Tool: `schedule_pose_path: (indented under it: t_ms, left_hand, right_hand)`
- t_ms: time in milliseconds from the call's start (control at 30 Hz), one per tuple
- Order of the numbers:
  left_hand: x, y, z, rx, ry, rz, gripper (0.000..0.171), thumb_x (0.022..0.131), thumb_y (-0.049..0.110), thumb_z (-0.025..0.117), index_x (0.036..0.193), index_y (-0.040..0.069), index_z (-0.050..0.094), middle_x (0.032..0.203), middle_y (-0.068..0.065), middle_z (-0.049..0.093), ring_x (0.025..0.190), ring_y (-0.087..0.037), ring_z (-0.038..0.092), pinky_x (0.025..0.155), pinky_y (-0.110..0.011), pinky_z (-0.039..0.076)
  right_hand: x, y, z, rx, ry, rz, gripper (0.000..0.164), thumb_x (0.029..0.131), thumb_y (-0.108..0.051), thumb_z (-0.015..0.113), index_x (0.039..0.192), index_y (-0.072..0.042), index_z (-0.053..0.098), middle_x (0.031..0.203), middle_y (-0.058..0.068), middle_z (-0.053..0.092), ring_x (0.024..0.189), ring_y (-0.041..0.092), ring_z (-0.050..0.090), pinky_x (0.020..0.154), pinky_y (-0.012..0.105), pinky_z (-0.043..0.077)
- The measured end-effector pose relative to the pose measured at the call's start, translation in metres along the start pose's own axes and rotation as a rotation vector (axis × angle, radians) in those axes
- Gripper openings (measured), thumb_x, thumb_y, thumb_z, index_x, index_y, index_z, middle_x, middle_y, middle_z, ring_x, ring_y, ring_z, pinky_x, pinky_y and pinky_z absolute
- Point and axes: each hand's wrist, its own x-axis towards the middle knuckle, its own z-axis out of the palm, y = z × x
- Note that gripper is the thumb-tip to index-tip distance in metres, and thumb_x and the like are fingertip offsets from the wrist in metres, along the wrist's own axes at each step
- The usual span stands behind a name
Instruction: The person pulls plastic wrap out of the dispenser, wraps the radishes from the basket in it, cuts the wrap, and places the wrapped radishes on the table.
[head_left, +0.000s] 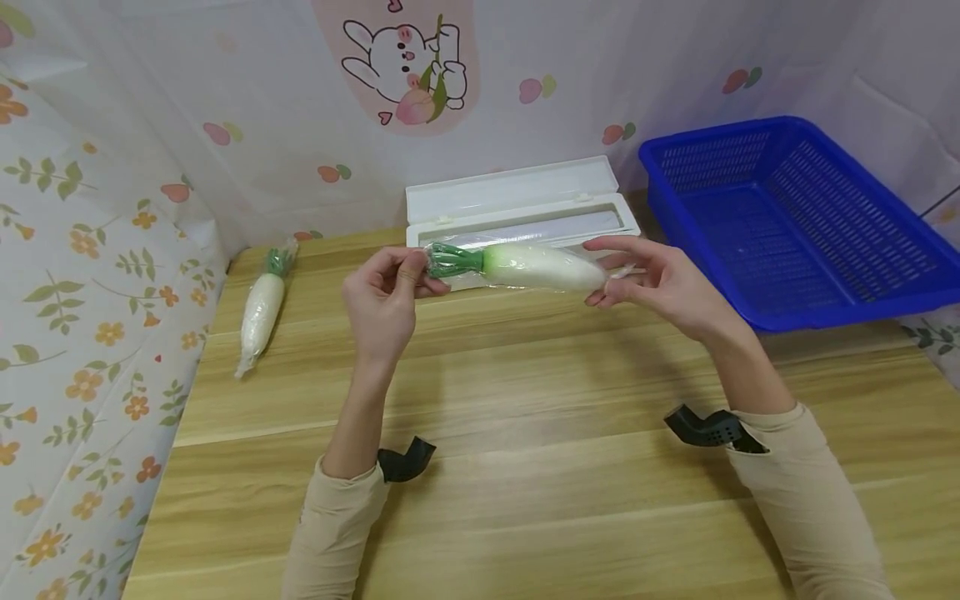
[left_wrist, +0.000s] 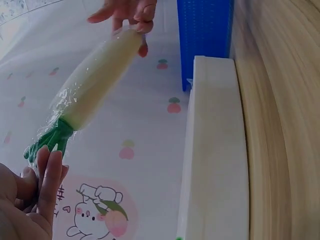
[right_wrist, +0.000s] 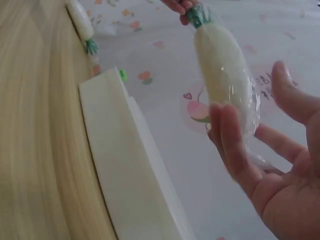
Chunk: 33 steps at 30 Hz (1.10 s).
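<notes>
A white radish with green tops, wrapped in clear film, is held up above the table in the head view. My left hand pinches the wrapped green tops between thumb and fingers. At the tapered end is my right hand, its thumb spread away in the right wrist view and its fingers touching the wrapped tip. A twisted tail of film runs down between those fingers. Behind the radish stands a long white cling-film box with its lid raised, a film roll inside.
A second wrapped radish lies on the wooden table at the left. A blue plastic basket stands at the back right. Patterned sheeting hangs behind the table and along the left side.
</notes>
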Motion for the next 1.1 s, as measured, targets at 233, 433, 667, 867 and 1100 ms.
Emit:
schedule_pose_path:
  t_ms: [233, 433, 667, 867, 1100]
  left_hand:
    - [0.0, -0.002, 0.008, -0.239, -0.07, -0.062, 0.023, 0.1, 0.004, 0.062, 0.114, -0.014, 0.064, 0.096, -0.007, 0.067, 0.081, -0.017, 0.069, 0.079, -0.036, 0.059]
    - [-0.006, -0.001, 0.022, -0.612, -0.208, -0.118, 0.057, 0.096, 0.044, 0.065, 0.137, 0.008, 0.051, 0.126, -0.005, 0.055, 0.122, -0.022, 0.051, 0.104, -0.037, 0.043]
    - [-0.02, -0.009, 0.04, -0.523, -0.312, -0.162, 0.089, 0.081, 0.052, 0.078, 0.143, -0.003, 0.046, 0.139, -0.007, 0.055, 0.129, -0.018, 0.049, 0.109, -0.038, 0.039]
    - [-0.029, -0.017, 0.056, -0.383, -0.394, -0.183, 0.083, 0.089, 0.047, 0.069, 0.14, -0.012, 0.041, 0.139, -0.025, 0.053, 0.127, -0.023, 0.052, 0.111, -0.044, 0.038]
    - [-0.034, -0.027, 0.057, -0.434, -0.265, -0.214, 0.076, 0.087, 0.048, 0.072, 0.13, -0.01, 0.048, 0.124, -0.015, 0.062, 0.113, -0.017, 0.06, 0.103, -0.039, 0.047]
  right_hand:
    - [0.001, 0.001, 0.013, -0.209, 0.032, 0.06, 0.04, 0.089, -0.008, 0.078, 0.128, -0.004, 0.068, 0.105, 0.001, 0.064, 0.06, 0.018, 0.056, 0.051, 0.027, 0.045]
    - [0.002, 0.003, 0.029, -0.109, 0.098, -0.075, 0.03, 0.083, 0.003, 0.08, 0.113, 0.003, 0.072, 0.104, 0.004, 0.066, 0.057, 0.02, 0.06, 0.048, 0.027, 0.049]
    - [0.001, -0.002, 0.05, 0.037, 0.176, -0.15, 0.021, 0.085, 0.001, 0.08, 0.105, 0.002, 0.075, 0.101, 0.009, 0.065, 0.062, 0.017, 0.061, 0.053, 0.023, 0.051]
    - [0.003, 0.002, 0.059, 0.039, 0.167, -0.172, 0.026, 0.087, -0.002, 0.079, 0.111, 0.006, 0.072, 0.102, 0.01, 0.065, 0.062, 0.018, 0.061, 0.055, 0.024, 0.052]
    - [0.004, 0.008, 0.057, -0.089, 0.054, -0.116, 0.041, 0.091, -0.011, 0.075, 0.128, 0.004, 0.066, 0.108, 0.013, 0.062, 0.07, 0.02, 0.063, 0.06, 0.03, 0.055]
